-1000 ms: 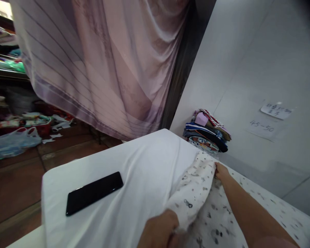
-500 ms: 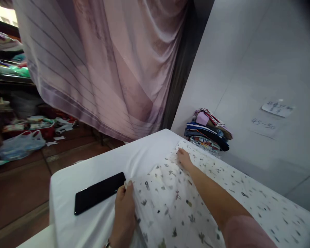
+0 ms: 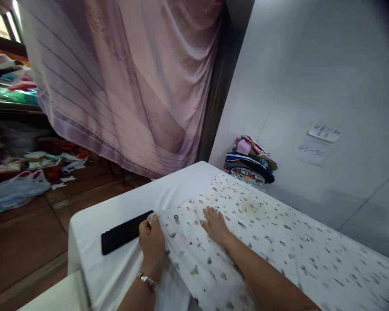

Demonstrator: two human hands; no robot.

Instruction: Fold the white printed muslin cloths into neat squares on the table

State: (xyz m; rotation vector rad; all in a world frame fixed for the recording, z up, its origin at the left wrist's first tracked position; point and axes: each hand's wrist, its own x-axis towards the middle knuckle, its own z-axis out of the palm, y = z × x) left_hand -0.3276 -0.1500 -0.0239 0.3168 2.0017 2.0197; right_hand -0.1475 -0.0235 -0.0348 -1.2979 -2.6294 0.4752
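Observation:
A thin white cloth with small grey-green plant prints lies spread along the white-covered table. At its near-left corner my left hand pinches the edge, lifting it slightly. My right hand rests flat on the printed cloth, fingers spread. A black phone lies on the white cover just left of my left hand, its end close to the knuckles. The fabric between both hands looks fairly smooth, with soft creases nearer to me.
Folded clothes are stacked at the table's far end against the white wall, which carries paper notes. A pink-mauve curtain hangs behind. On the floor at left sit a plastic bag and a red basket.
My right hand has left the cloth's far corner, come back toward me and flattened on the fabric. My left hand still grips its corner. The view has shifted slightly.

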